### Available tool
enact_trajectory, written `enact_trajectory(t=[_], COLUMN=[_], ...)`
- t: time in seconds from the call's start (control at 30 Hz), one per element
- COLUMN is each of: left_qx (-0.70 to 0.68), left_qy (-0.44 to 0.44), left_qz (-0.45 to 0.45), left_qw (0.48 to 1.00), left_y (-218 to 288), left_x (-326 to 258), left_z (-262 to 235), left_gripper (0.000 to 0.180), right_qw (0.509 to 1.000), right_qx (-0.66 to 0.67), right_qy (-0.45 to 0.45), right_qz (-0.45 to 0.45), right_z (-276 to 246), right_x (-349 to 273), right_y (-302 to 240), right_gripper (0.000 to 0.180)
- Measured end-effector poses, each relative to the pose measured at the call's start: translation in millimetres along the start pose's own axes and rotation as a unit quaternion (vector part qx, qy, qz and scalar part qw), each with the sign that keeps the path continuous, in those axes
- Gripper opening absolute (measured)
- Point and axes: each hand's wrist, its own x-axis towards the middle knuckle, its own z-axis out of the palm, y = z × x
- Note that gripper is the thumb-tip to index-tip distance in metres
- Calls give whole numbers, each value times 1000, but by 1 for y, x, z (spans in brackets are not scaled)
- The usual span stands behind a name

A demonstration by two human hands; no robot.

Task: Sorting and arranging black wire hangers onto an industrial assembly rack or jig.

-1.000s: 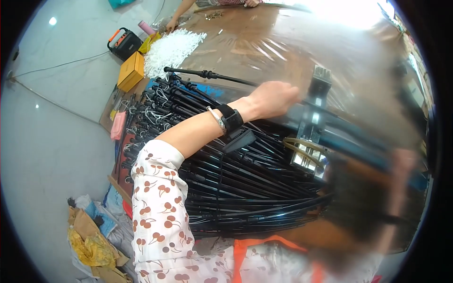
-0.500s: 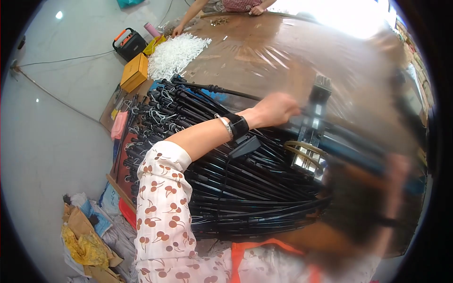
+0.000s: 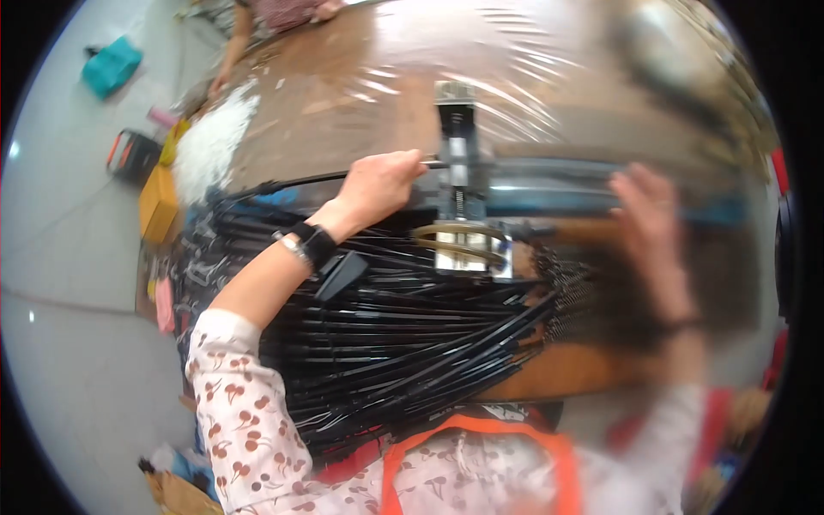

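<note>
My left hand is closed round a thin black rod, which stretches left over the bundle. Its right end meets a small upright metal fixture with a brass-coloured ring at its near end. Over the table's right side, my right hand is held up, blurred, its fingers stretched out and nothing seen in them. Below both hands lies a thick bundle of similar black rods, with springs bunched at its right end. A black flat-ended piece rests on the bundle.
Clear plastic film covers the brown table. A heap of small white pieces lies far left, beside a yellow box and a black-and-orange case. Another person's arm reaches in at the far edge.
The view has shifted, moving the scene leftward in the picture. My right hand has risen from low at the right to beside the fixture. My left hand stays closed near the fixture.
</note>
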Motion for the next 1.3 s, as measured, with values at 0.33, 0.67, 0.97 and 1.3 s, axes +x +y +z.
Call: enact_trajectory(t=[0.33,0.67,0.97,1.3], left_qx=[31,18,139,425], left_qy=[-17,11,55,-62], left_qz=[-6,12,151,44], left_qw=[999,1000,977,902], left_y=[10,-4,-20,-40], left_x=[12,12,26,2], left_z=[8,24,11,-48], left_gripper=[20,20,10,16], right_qw=[988,925,963,934], right_qx=[147,343,168,310], right_qy=[-42,-114,-205,-162], right_qz=[36,115,-37,-73], right_z=[-2,43,24,40], right_x=[-27,-19,-28,-69], right_y=[-55,-66,-47,-103], right_gripper=[28,23,22,27])
